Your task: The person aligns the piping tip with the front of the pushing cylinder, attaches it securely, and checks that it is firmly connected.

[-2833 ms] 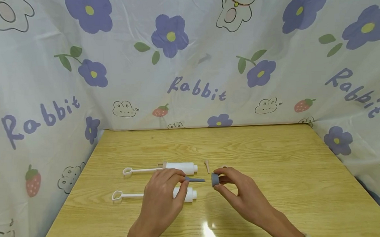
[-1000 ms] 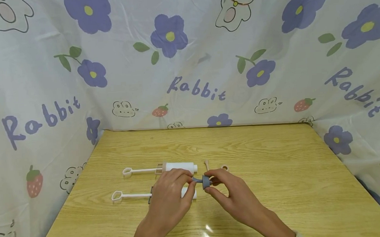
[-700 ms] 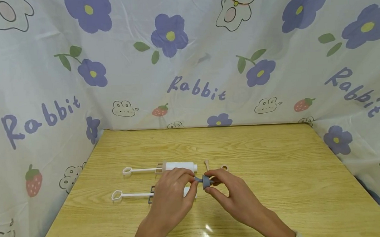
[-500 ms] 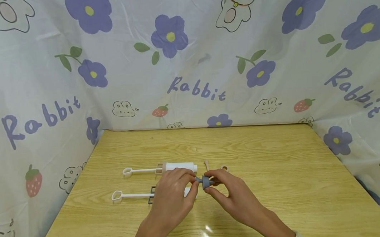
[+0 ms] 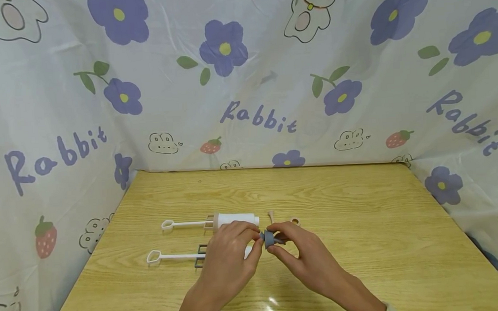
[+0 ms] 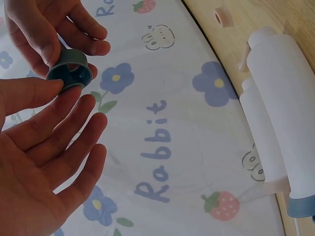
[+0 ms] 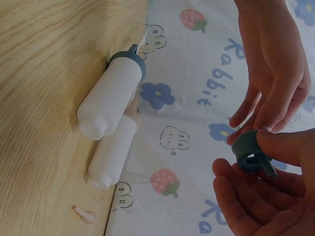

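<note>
A blue-grey ring cap (image 5: 269, 238) is held above the table between both hands. My right hand (image 5: 306, 249) grips its outside with thumb and fingers. A slim blue-grey nozzle (image 7: 268, 169) passes through the cap, its narrow end sticking out on the right hand's side. At the nozzle's wide end, my left hand (image 5: 229, 257) pinches with thumb and forefinger, close against the cap; the left wrist view shows its other fingers spread. Just behind the hands lie a beige nozzle (image 5: 271, 215) and a beige ring cap (image 5: 295, 220).
Two white syringe-like tubes lie on the wooden table (image 5: 361, 196): one with a beige collar (image 5: 235, 218), the other with a blue-grey collar (image 7: 110, 98), partly behind the left hand. Their plunger rods (image 5: 178, 256) end in loop handles at left. A printed curtain (image 5: 262, 89) surrounds the table.
Earlier the nozzle and the cap were apart. The hands have come together, and the nozzle has slid rightward through the cap. Its visible length on the left has shortened.
</note>
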The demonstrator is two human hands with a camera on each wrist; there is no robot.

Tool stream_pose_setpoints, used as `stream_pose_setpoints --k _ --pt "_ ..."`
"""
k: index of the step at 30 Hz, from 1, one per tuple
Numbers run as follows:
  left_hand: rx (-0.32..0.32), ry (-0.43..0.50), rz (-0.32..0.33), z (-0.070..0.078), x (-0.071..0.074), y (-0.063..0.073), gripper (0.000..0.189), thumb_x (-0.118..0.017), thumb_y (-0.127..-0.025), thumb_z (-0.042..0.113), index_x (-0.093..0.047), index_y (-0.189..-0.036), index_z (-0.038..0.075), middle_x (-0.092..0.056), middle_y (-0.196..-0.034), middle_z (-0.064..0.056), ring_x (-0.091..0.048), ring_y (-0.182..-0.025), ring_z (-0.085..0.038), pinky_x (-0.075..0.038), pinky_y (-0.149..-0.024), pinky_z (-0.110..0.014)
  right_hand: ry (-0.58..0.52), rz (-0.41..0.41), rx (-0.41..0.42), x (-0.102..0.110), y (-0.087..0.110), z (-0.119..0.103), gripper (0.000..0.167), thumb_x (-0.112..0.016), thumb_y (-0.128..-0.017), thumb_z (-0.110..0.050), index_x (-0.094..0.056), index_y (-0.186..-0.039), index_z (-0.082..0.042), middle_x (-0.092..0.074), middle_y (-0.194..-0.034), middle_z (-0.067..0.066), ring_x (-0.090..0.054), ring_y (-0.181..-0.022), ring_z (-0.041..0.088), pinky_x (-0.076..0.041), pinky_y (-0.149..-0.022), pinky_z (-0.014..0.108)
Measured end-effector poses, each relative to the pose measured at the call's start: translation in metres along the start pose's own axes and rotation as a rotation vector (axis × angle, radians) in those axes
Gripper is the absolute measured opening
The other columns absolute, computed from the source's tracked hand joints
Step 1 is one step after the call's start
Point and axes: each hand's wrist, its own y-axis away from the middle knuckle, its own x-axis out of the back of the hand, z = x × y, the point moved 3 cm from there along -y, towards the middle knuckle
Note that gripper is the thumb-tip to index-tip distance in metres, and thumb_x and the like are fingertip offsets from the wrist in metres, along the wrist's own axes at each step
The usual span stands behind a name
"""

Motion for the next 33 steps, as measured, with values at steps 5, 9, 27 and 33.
stream_pose_setpoints --k 5,9,27,33 --pt "0.010 0.005 -0.019 0.0004 -0.0004 0.0013 0.007 -0.084 -0.083 0.012 -0.078 -0.082 0.014 -0.075 -0.092 0.007 -0.071 -0.092 -0.010 -0.058 -0.080 -0.029 -0.001 -0.004 -0.005 -0.0012 -0.0001 0.0009 0.029 -0.070 -0.100 -0.025 -0.064 -0.128 -0.021 -0.072 -0.115 -0.011 -0.071 -0.100 0.004 -0.060 -0.087 0.031" --pt "0.004 0.012 -0.024 -0.0003 -0.0017 0.0016 0.005 -0.084 -0.085 0.014 -0.079 -0.083 0.016 -0.074 -0.093 0.008 -0.070 -0.091 -0.010 -0.058 -0.077 -0.028 -0.003 -0.004 -0.001 -0.0014 -0.0001 0.0011 0.029 -0.070 -0.100 -0.024 -0.064 -0.128 -0.018 -0.072 -0.114 -0.011 -0.071 -0.099 0.004 -0.061 -0.086 0.031" --pt "0.056 0.091 -0.122 -0.0028 -0.0026 0.0041 0.002 -0.081 -0.089 0.016 -0.081 -0.090 0.017 -0.074 -0.100 0.008 -0.070 -0.094 -0.009 -0.059 -0.078 -0.030 -0.012 -0.027 -0.013 -0.0001 0.0009 0.0017 0.030 -0.067 -0.102 -0.027 -0.063 -0.130 -0.018 -0.071 -0.115 -0.011 -0.071 -0.101 0.005 -0.060 -0.083 0.031" --pt "0.064 0.122 -0.146 -0.0034 -0.0025 0.0048 0.004 -0.082 -0.088 0.015 -0.081 -0.090 0.018 -0.074 -0.102 0.008 -0.069 -0.095 -0.008 -0.059 -0.078 -0.028 -0.011 -0.034 -0.018 -0.0003 0.0010 0.0013 0.030 -0.066 -0.102 -0.029 -0.063 -0.130 -0.019 -0.071 -0.116 -0.012 -0.071 -0.101 0.005 -0.060 -0.085 0.031"
